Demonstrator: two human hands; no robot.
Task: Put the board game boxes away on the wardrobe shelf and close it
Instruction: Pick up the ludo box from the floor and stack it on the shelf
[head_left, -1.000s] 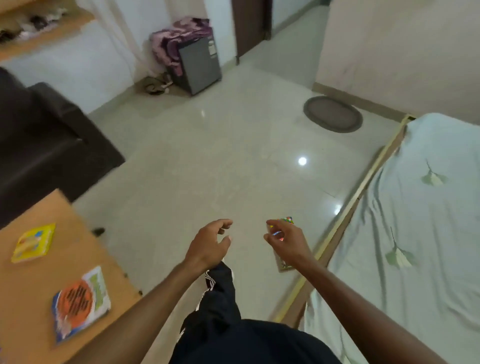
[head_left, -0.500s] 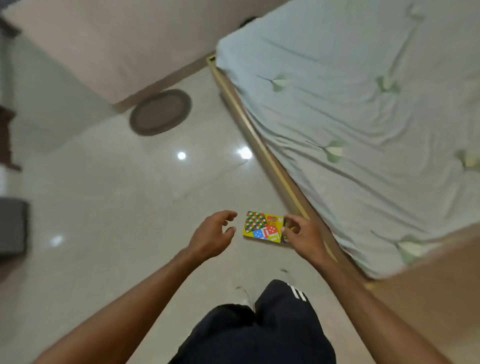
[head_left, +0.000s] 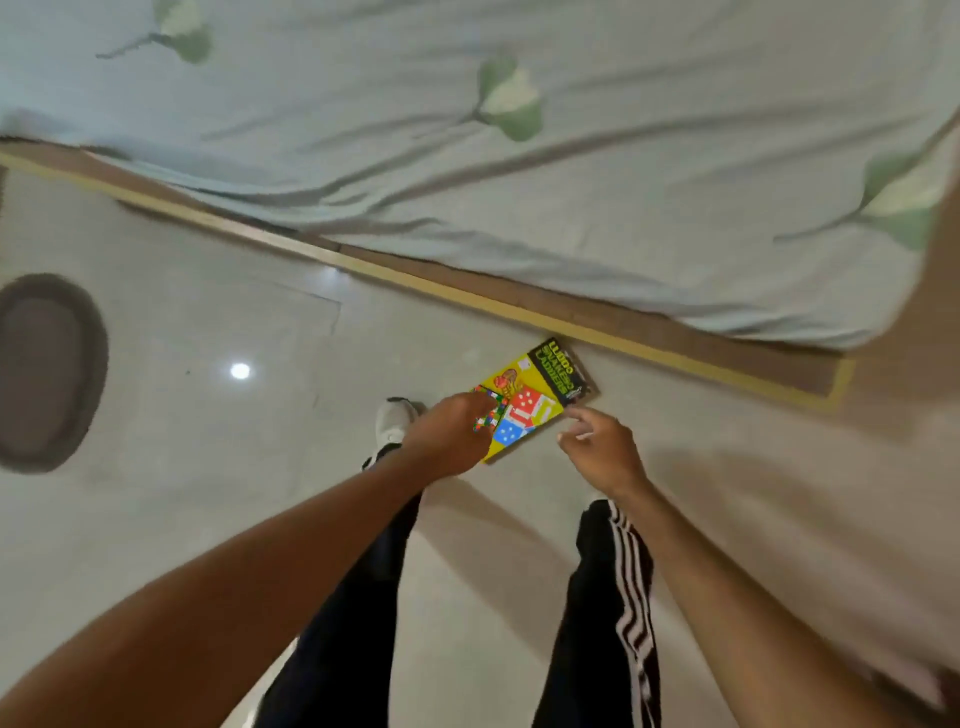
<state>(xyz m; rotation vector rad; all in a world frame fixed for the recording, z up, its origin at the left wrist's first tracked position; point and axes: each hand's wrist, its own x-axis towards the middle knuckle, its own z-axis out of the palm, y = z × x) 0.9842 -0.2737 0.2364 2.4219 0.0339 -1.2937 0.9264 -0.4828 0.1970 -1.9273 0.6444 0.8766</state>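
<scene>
glossy pale floor tiles (head_left: 208, 467), flat yellow cardboard game box (head_left: 535, 400) under left hand (head_left: 449, 436)

head view, steeply downward, floor (head_left: 208, 519) close

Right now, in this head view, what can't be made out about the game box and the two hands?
- Game box: its near left corner is covered by the left hand, so whether it is gripped or lies on the floor is unclear.
- Right hand: beside the box; contact cannot be told.
- Wardrobe and shelf: out of frame.
- Small print on the box: too small and blurred.
</scene>
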